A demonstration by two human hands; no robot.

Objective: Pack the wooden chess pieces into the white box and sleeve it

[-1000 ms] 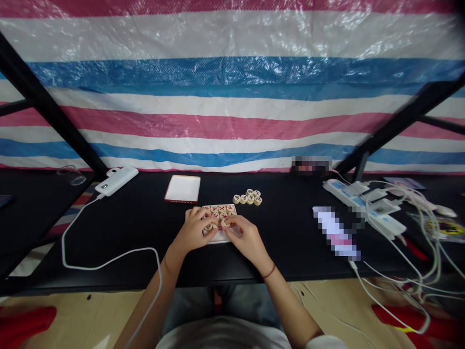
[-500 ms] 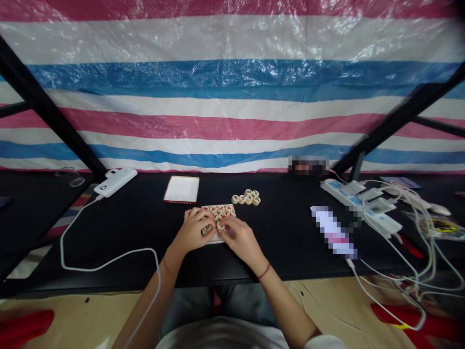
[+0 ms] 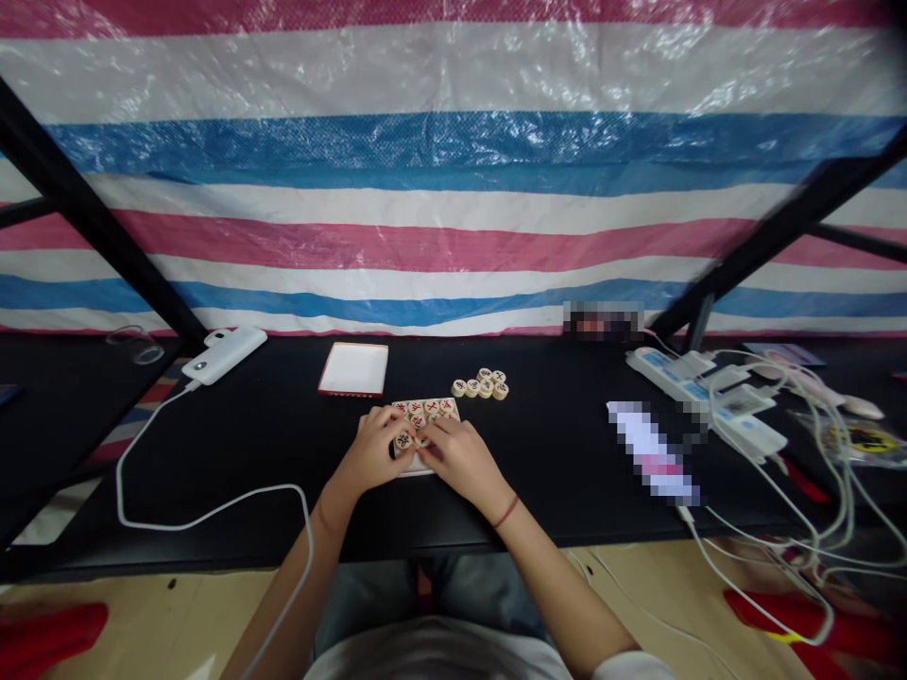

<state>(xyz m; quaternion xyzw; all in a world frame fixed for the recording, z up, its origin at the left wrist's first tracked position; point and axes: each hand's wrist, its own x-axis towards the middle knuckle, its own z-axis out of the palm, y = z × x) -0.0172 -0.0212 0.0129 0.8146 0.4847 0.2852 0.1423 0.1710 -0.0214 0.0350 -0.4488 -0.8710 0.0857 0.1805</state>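
A white box [image 3: 425, 471] sits near the table's front edge, with several round pieces with red characters [image 3: 432, 407] in rows at its far side. Over its left side is my left hand [image 3: 372, 449], fingers curled at a piece with a black character [image 3: 403, 441]. My right hand [image 3: 457, 455] pinches a pale round piece [image 3: 421, 440] beside it, close to my left fingertips. Fingers hide part of the box. Several black-character pieces [image 3: 486, 387] lie on the table behind and to the right of the box.
Behind to the left lies a box lid [image 3: 354, 369], white inside. A white device [image 3: 227, 355] with a cable is at the far left. On the right are a power strip [image 3: 709, 401], tangled cables and a blurred phone-like object [image 3: 652, 453]. A striped sheet [image 3: 439, 246] hangs behind.
My right hand has moved slightly left with the piece, closer to my left hand and the black-character piece. My left hand has barely shifted.
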